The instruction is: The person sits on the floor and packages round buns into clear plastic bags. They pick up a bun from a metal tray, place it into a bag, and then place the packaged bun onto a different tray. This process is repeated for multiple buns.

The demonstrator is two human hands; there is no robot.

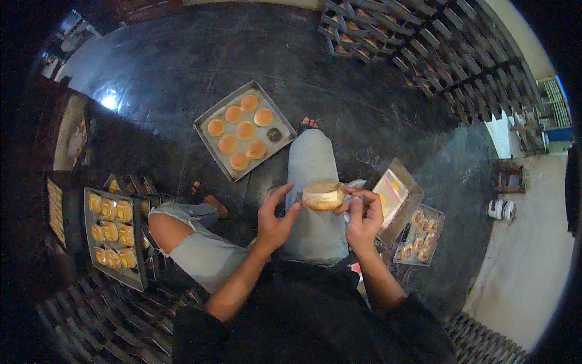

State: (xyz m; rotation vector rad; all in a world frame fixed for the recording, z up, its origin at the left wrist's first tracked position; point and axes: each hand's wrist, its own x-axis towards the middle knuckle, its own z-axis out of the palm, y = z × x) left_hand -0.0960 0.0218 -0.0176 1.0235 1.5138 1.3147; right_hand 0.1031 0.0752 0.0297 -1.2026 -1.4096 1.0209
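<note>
A round golden bun (322, 196) is held above my right thigh, apparently in clear plastic. At its right end, the fingers of my right hand (365, 218) grip the bun, with thin clear plastic bunched by the thumb. My left hand (274, 221) is at the bun's left end, thumb and forefinger apart; whether they touch the wrapping is hard to tell. On the floor ahead lies a square metal tray (234, 172) with several unwrapped buns and one dark round spot. To my right is a box (402, 175) of flat clear bags (390, 193) with yellow print.
Beside my left knee, a tray (138, 245) of bagged buns rests on stacked trays. Another tray (411, 260) of small wrapped pastries is at right. Tall tray stacks (436, 50) stand at the upper right, more (104, 318) at lower left. A wooden stool (508, 177) stands far right.
</note>
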